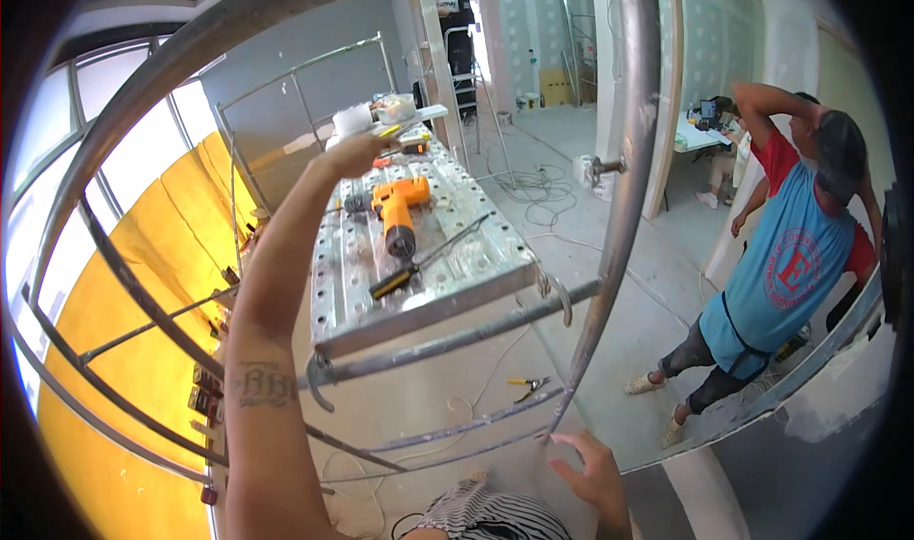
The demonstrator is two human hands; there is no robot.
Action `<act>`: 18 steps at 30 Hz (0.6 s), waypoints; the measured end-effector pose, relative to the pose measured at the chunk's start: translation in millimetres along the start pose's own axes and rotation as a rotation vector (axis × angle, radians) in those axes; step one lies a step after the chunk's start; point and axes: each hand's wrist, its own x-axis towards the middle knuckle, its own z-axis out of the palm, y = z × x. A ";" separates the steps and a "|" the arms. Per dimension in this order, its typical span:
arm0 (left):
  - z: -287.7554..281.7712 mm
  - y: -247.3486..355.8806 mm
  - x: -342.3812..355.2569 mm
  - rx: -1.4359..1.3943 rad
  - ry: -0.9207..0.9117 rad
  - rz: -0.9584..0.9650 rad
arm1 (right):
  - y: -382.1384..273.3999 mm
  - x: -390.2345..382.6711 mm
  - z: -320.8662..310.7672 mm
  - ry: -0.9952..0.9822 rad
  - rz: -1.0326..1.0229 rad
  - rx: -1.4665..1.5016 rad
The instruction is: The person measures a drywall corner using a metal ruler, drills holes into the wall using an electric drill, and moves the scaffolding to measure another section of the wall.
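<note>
My left arm stretches over a perforated metal scaffold plank [447,283]. My left hand [357,155] is at its far part, close to a small yellow item [391,131] and an orange-and-black tool [415,149]. Its fingers are too small and blurred to show a grip. Nearer on the plank lies an orange cordless drill [398,207] with a black chuck. In front of it rests a screwdriver [400,279] with a black-and-yellow handle, beside a long thin dark rod [462,238]. My right hand [592,473] is low by the scaffold tube, fingers apart, holding nothing.
Scaffold tubes [640,92] frame me. White tubs [395,109] stand at the plank's far end. Yellow-handled pliers [529,385] and cables [533,192] lie on the floor. A person in a blue shirt [785,254] stands right; another [455,26] is by a stepladder [464,88].
</note>
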 end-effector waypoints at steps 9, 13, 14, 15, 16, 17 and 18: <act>124.0 -87.6 48.5 -0.033 0.112 0.227 | 31.4 -45.1 38.2 0.115 0.320 -0.097; 110.8 -79.9 73.0 -0.327 -0.153 0.053 | 51.2 -46.3 65.7 0.257 0.472 0.126; 108.1 -78.8 78.4 -0.374 -0.181 0.124 | 61.2 -52.1 73.8 0.363 0.547 0.369; 107.3 -81.7 73.6 -0.422 -0.216 0.177 | 51.3 -46.2 73.2 0.354 0.555 0.376; 92.2 -69.6 68.7 -0.439 -0.337 0.099 | 34.6 -30.9 69.3 0.290 0.542 0.269; 83.0 -73.8 62.1 -0.408 -0.345 0.081 | 22.5 -18.4 67.5 0.214 0.510 0.169; 74.9 -70.8 62.0 -0.354 -0.264 0.096 | 18.4 -14.9 67.3 0.207 0.514 0.172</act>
